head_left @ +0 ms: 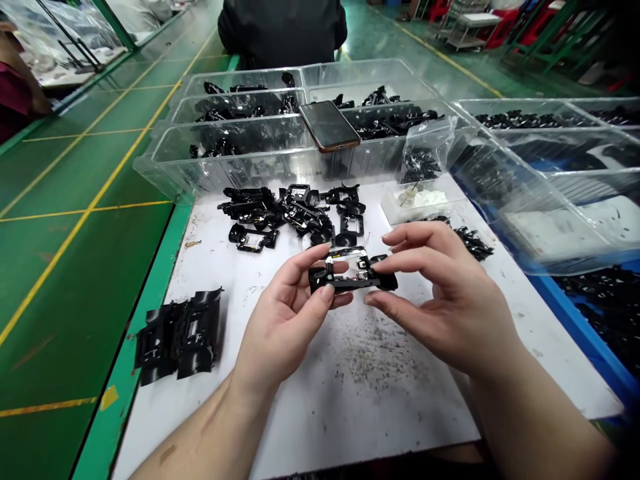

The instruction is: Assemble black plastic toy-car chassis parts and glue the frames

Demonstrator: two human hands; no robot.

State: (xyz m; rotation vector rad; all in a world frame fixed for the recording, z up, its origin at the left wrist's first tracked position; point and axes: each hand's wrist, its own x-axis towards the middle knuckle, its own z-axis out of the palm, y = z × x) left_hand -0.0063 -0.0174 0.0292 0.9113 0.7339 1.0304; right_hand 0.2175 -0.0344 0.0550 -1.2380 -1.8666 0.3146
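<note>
A black plastic frame part (pixel 345 283) with an opening in its middle is held above the white work surface. My left hand (pixel 295 303) grips its left end, thumb in front and fingers behind. At its right end, the thumb and index finger of my right hand (pixel 435 293) close on the part. A pile of similar black parts (pixel 300 213) lies just beyond my hands. More black parts (pixel 180 337) stand in a row to the left. Right of the pile, small black pieces (pixel 473 243) lie partly behind my right hand.
Clear plastic bins (pixel 240 170) with black parts stand at the back, a phone (pixel 330 125) resting on their rim. A small white box (pixel 415 203) and a plastic bag (pixel 423 157) sit at right, near a blue crate (pixel 575 320). A person (pixel 283 30) sits ahead; a green conveyor (pixel 75 220) runs left.
</note>
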